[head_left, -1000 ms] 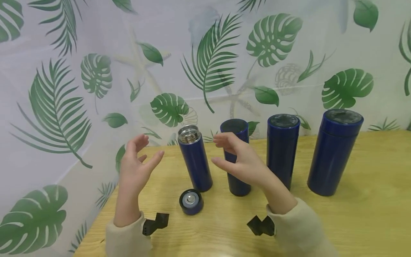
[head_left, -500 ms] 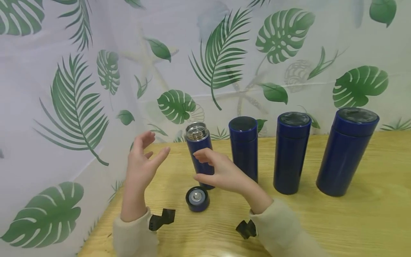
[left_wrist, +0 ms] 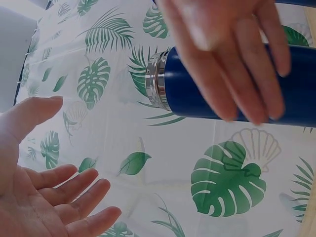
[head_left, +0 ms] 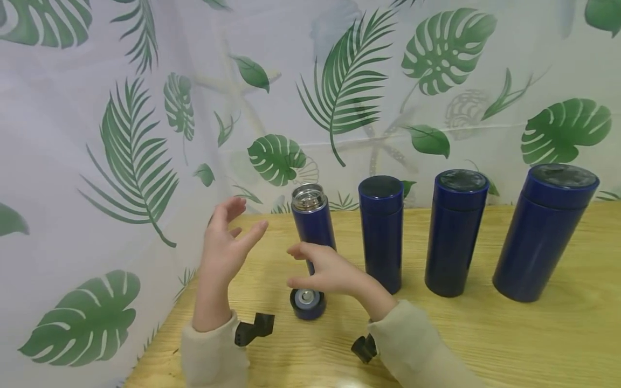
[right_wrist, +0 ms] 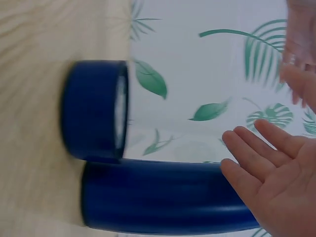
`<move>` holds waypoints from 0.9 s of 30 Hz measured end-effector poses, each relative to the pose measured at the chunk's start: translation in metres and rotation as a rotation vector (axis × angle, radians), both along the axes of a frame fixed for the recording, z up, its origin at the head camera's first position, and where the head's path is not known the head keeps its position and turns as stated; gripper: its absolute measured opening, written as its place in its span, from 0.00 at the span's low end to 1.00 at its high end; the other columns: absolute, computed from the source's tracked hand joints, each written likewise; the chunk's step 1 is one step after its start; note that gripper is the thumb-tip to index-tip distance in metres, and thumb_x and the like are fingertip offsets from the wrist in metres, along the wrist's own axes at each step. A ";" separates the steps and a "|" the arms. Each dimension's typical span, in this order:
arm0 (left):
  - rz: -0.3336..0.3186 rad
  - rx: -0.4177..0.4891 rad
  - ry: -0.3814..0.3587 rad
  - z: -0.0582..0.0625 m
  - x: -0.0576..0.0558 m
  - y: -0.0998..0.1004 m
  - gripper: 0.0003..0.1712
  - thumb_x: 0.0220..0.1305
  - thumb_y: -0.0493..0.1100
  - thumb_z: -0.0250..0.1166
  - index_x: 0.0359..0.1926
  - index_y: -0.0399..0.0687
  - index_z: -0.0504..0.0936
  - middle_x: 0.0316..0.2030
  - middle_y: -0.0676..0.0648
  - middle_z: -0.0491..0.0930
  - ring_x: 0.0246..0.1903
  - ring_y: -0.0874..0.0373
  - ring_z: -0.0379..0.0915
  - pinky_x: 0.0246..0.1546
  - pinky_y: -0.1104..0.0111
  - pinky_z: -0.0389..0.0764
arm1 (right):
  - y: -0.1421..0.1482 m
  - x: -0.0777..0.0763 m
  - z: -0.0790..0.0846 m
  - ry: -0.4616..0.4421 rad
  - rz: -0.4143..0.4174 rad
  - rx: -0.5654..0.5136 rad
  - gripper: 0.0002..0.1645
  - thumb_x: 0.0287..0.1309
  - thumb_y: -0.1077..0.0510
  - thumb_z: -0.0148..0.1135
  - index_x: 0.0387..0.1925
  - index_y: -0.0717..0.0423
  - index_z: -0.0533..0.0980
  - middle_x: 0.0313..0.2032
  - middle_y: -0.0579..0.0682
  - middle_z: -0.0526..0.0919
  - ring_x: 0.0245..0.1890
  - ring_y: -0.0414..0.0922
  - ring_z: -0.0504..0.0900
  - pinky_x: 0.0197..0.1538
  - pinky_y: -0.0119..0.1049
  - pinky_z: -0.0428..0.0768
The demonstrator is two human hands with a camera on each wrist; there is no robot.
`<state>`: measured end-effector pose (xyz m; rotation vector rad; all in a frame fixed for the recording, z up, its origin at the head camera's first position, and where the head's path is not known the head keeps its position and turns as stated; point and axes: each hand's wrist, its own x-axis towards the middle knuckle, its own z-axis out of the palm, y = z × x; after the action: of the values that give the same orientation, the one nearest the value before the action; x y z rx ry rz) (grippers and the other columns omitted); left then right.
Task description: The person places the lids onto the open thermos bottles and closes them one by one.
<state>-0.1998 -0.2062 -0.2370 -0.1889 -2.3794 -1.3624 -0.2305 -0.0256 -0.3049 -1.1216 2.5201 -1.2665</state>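
A dark blue thermos flask (head_left: 315, 226) stands lidless, its steel mouth showing; my right hand hides its lower part in the head view. Its blue lid (head_left: 308, 313) lies upside down on the table in front of it. My right hand (head_left: 332, 271) hovers above and behind the lid, fingers loosely bent; the right wrist view shows it apart from the lid (right_wrist: 94, 111) and holding nothing. To the left of the flask, my left hand (head_left: 227, 249) is raised, fingers spread and palm turned inward. Nothing is in it, as the left wrist view confirms.
Three more blue flasks, each with its lid on, stand in a row to the right: a narrow one (head_left: 381, 245), a wider one (head_left: 455, 245) and the widest (head_left: 544, 242). Behind the wooden table (head_left: 533, 345) hangs a leaf-print cloth (head_left: 218, 48).
My right hand has come left and down, from before the second flask to above the lid. The left hand has kept its pose, and the head view has shifted slightly.
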 end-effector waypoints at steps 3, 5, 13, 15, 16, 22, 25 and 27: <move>-0.007 -0.014 -0.006 0.000 0.000 0.002 0.34 0.54 0.43 0.64 0.59 0.39 0.60 0.55 0.44 0.65 0.57 0.55 0.57 0.53 0.59 0.64 | -0.004 -0.002 -0.008 -0.007 0.016 0.053 0.34 0.50 0.51 0.62 0.56 0.62 0.65 0.54 0.56 0.70 0.54 0.50 0.68 0.54 0.44 0.66; -0.016 -0.023 -0.011 0.000 -0.001 0.004 0.34 0.54 0.44 0.64 0.59 0.40 0.60 0.55 0.45 0.65 0.57 0.55 0.57 0.53 0.58 0.64 | -0.007 -0.003 -0.013 -0.024 0.017 0.083 0.34 0.50 0.51 0.62 0.56 0.62 0.65 0.55 0.55 0.69 0.55 0.50 0.67 0.54 0.44 0.65; -0.062 -0.045 -0.012 -0.002 -0.004 0.011 0.33 0.54 0.44 0.64 0.58 0.39 0.61 0.54 0.43 0.65 0.56 0.53 0.58 0.52 0.56 0.64 | -0.014 -0.005 -0.028 -0.047 0.049 0.201 0.35 0.51 0.51 0.62 0.57 0.61 0.64 0.56 0.54 0.67 0.57 0.50 0.64 0.55 0.45 0.64; -0.072 -0.051 -0.008 -0.003 -0.005 0.011 0.33 0.54 0.43 0.64 0.57 0.39 0.61 0.54 0.43 0.66 0.56 0.53 0.59 0.51 0.55 0.64 | -0.016 -0.005 -0.030 -0.047 0.056 0.235 0.35 0.50 0.51 0.62 0.58 0.62 0.63 0.56 0.55 0.67 0.57 0.50 0.64 0.55 0.44 0.64; -0.078 -0.053 -0.008 -0.004 -0.005 0.011 0.33 0.54 0.43 0.64 0.57 0.38 0.61 0.55 0.43 0.66 0.56 0.52 0.59 0.51 0.55 0.64 | -0.016 -0.004 -0.031 -0.048 0.060 0.251 0.36 0.50 0.51 0.63 0.58 0.62 0.63 0.56 0.55 0.67 0.56 0.50 0.64 0.55 0.44 0.64; -0.090 -0.080 -0.024 -0.009 -0.009 0.010 0.34 0.54 0.44 0.64 0.58 0.37 0.61 0.56 0.42 0.66 0.56 0.52 0.59 0.52 0.56 0.64 | -0.020 -0.002 -0.037 -0.057 0.081 0.348 0.37 0.49 0.52 0.64 0.58 0.66 0.62 0.55 0.57 0.68 0.55 0.51 0.66 0.54 0.43 0.66; -0.105 -0.077 -0.027 -0.012 -0.009 0.009 0.35 0.54 0.44 0.64 0.59 0.36 0.60 0.56 0.42 0.65 0.56 0.52 0.59 0.52 0.55 0.64 | -0.022 -0.001 -0.040 -0.059 0.078 0.391 0.39 0.49 0.52 0.65 0.58 0.66 0.62 0.55 0.56 0.67 0.55 0.50 0.66 0.53 0.42 0.66; -0.115 -0.073 -0.026 -0.013 -0.010 0.008 0.35 0.54 0.44 0.64 0.59 0.36 0.60 0.56 0.41 0.65 0.56 0.51 0.58 0.52 0.54 0.64 | -0.023 0.001 -0.041 -0.059 0.073 0.407 0.39 0.48 0.52 0.65 0.58 0.66 0.62 0.55 0.57 0.67 0.55 0.51 0.66 0.53 0.42 0.66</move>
<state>-0.2096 -0.1977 -0.2504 -0.3358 -2.4758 -1.3363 -0.2298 -0.0488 -0.3460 -1.0489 2.5066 -0.7093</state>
